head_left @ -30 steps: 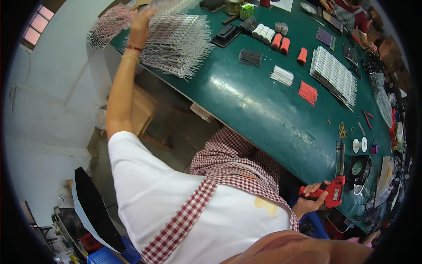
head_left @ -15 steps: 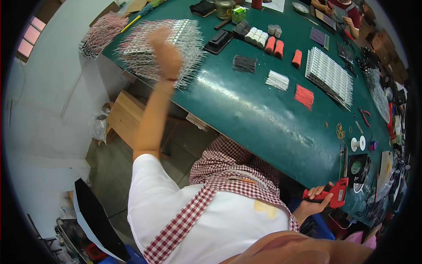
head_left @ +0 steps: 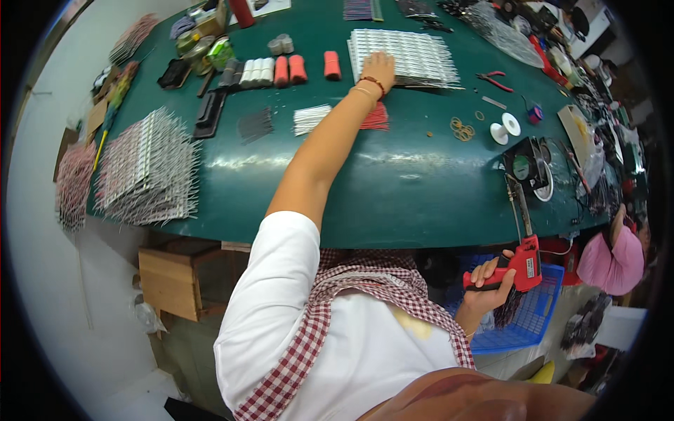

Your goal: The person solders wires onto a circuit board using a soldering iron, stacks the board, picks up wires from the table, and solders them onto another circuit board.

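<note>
My left hand (head_left: 379, 68) reaches across the green table (head_left: 393, 182) and rests flat on the near edge of a white grid-like stack of wired components (head_left: 407, 56). A small red bundle (head_left: 375, 117) lies just under my left forearm. My right hand (head_left: 488, 284) stays low at the table's front edge, closed around the grip of a red soldering gun (head_left: 519, 263) whose long tip points up over the table edge.
Big stacks of wired boards (head_left: 147, 168) sit at the table's left end. Red and white spools (head_left: 281, 70), a white bundle (head_left: 311, 118), a black bundle (head_left: 255, 125), a small fan (head_left: 526, 165), a white reel (head_left: 505, 130), pliers (head_left: 495, 78). A blue basket (head_left: 533, 316) below. A person in pink (head_left: 621, 249) at right.
My left arm has swung from the big wired stacks at the far left over to the white grid stack in the middle. The view turned right. My right hand kept the soldering gun.
</note>
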`<state>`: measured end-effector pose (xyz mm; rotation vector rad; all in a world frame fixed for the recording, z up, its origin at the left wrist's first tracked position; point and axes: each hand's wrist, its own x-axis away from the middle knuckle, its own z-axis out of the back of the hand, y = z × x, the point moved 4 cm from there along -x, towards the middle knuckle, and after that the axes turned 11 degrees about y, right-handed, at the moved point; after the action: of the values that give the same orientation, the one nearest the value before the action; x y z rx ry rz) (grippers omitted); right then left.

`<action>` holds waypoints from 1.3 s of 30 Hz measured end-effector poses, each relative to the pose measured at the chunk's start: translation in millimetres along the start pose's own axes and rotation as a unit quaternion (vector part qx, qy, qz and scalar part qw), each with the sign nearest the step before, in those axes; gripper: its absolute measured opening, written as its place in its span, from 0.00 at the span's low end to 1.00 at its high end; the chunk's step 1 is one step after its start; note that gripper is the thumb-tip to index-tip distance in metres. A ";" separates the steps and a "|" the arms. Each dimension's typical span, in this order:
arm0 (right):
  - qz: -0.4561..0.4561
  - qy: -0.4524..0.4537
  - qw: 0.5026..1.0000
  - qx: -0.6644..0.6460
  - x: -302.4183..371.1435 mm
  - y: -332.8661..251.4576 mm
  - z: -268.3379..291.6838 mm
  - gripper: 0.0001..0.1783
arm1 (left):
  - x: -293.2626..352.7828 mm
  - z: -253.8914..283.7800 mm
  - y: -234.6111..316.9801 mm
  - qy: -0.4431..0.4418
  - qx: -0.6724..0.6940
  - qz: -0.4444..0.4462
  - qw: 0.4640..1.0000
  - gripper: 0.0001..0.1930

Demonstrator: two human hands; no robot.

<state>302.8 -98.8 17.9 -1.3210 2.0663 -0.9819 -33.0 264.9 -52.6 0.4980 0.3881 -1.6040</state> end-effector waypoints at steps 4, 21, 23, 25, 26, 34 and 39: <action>-0.008 0.017 1.000 -0.005 -3.1 -4.4 9.1 0.23 | -4.6 13.6 -1.0 -0.015 -0.082 -0.112 0.990 0.13; 0.023 -0.092 0.994 -0.056 -11.2 -29.4 -24.1 0.28 | 249.2 270.2 110.1 -0.007 0.122 -0.190 0.974 0.26; -0.012 -0.118 0.990 -0.072 -12.6 -25.1 -29.4 0.28 | 275.2 261.5 124.7 -0.046 0.156 -0.184 0.969 0.26; -0.058 -0.127 0.987 -0.079 -12.1 -12.6 -32.1 0.28 | 295.4 242.7 138.9 -0.118 0.100 -0.200 0.968 0.28; -0.093 -0.113 0.985 -0.094 -10.4 -3.5 -30.7 0.28 | 301.2 239.8 147.9 -0.076 0.103 -0.197 0.972 0.28; -0.199 -0.023 0.976 -0.084 -8.9 79.0 -6.5 0.22 | 212.7 175.4 96.7 0.006 0.064 -0.083 0.994 0.18; -0.170 -0.019 0.980 -0.098 -12.2 88.8 -1.3 0.22 | 131.8 110.7 13.2 0.059 0.079 -0.049 0.994 0.10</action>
<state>257.5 -63.2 -50.8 -1.8274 1.9877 -0.8954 -36.9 93.9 -28.6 0.7061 0.3808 -1.7137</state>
